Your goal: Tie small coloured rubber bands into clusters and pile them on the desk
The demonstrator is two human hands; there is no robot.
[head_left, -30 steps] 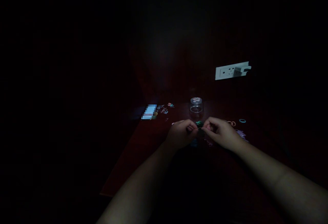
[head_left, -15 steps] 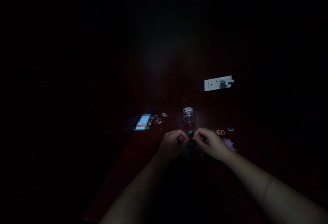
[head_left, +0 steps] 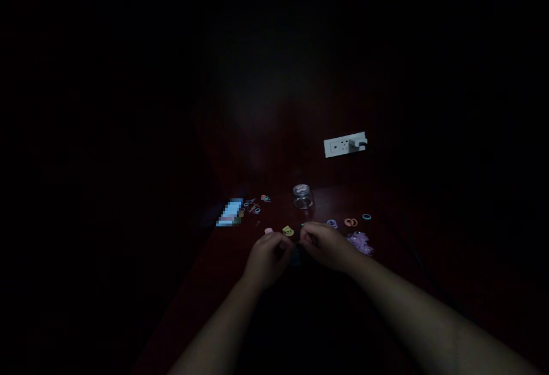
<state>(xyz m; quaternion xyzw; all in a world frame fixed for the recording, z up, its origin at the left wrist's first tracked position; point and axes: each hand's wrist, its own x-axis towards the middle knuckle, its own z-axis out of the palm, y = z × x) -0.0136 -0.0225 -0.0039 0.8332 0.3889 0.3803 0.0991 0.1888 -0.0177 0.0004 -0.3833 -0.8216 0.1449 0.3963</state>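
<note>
My left hand point(head_left: 266, 256) and my right hand point(head_left: 325, 244) are close together above the dark red table, fingertips pinched and nearly meeting. A faint thin strand seems to run between the fingertips; it is too small and dim to name. Just beyond my left hand lie a pink piece point(head_left: 269, 231) and yellow bands point(head_left: 288, 230). Blue pieces point(head_left: 295, 257) show dimly below the fingertips. Next to my right hand are a heap of purple bands point(head_left: 360, 243), a blue-violet ring point(head_left: 331, 223) and orange rings point(head_left: 350, 222).
A clear lidded jar point(head_left: 303, 197) stands behind my hands. To the left are a lit phone point(head_left: 230, 212) and scattered small bands point(head_left: 254, 208). A turquoise ring point(head_left: 366, 216) lies at the right. A white wall socket point(head_left: 345, 144) holds a plug. Everything around is very dark.
The view has shifted, so most things appear further left. Both hands have moved slightly against the table, uncovering the pink and yellow pieces and the blue-violet ring; the green bands are now mostly hidden.
</note>
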